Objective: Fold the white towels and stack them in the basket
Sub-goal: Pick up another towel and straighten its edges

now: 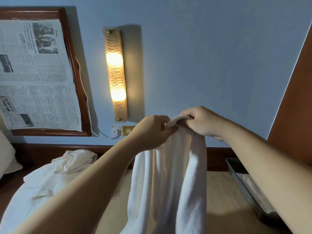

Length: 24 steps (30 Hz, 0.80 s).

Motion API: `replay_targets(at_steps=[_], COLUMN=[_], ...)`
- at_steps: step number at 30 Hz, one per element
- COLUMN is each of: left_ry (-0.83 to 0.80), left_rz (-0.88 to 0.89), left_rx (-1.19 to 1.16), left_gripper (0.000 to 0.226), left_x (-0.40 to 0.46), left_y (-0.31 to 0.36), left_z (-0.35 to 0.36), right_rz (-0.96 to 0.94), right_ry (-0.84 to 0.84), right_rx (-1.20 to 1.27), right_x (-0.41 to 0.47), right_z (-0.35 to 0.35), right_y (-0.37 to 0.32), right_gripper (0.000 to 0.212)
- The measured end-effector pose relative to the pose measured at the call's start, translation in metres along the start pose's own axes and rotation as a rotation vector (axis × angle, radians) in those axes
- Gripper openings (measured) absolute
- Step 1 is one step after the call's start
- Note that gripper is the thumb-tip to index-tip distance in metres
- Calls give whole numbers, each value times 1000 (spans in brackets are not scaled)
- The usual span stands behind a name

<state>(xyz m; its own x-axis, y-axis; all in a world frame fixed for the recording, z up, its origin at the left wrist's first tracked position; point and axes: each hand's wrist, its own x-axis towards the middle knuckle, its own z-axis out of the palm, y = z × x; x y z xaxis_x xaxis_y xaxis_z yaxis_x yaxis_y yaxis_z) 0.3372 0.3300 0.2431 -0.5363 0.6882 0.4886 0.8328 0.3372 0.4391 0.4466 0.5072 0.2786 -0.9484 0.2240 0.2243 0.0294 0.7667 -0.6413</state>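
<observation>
A white towel (168, 179) hangs down in front of me, held up at its top edge above the bed. My left hand (152, 132) pinches the top edge on the left side. Close beside it, my right hand (200, 120) grips the same edge, with a fold of cloth showing between the two hands. More white towels (74, 160) lie crumpled in a heap on the left of the bed. The basket (243, 188), a grey mesh one, stands at the right with a folded white towel (253, 186) inside, partly hidden by my right forearm.
The tan bed surface (222, 200) lies below the towel. A dark wooden headboard (67, 148) runs along the blue wall. On that wall are a lit lamp (115, 75), a wooden frame covered with newspaper (37, 73) and a socket (118, 130). A pillow (6, 157) sits far left.
</observation>
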Motion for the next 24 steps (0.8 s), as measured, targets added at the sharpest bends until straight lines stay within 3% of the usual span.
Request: replay_targets(at_steps=[6,11,19,24], left_ry=[27,14,-29,-93], left_rz=[-23,-67,-154,-231], left_rx=[238,246,231,246], left_gripper=[33,33,45,40], left_x=[-1,-1,-5,-6], left_y=[-4,-13,-48,-47], left_z=[-9,-28,-43,-32], right_rz=[0,16,26,100], right_ry=[45,163,131,156], right_rx=[-212,-225,-408,-232], right_x=[-8,-21,-30,-22], right_z=[-5,3,-15,-13], right_y=[14,37,59,54], right_gripper=[8,19,15,22])
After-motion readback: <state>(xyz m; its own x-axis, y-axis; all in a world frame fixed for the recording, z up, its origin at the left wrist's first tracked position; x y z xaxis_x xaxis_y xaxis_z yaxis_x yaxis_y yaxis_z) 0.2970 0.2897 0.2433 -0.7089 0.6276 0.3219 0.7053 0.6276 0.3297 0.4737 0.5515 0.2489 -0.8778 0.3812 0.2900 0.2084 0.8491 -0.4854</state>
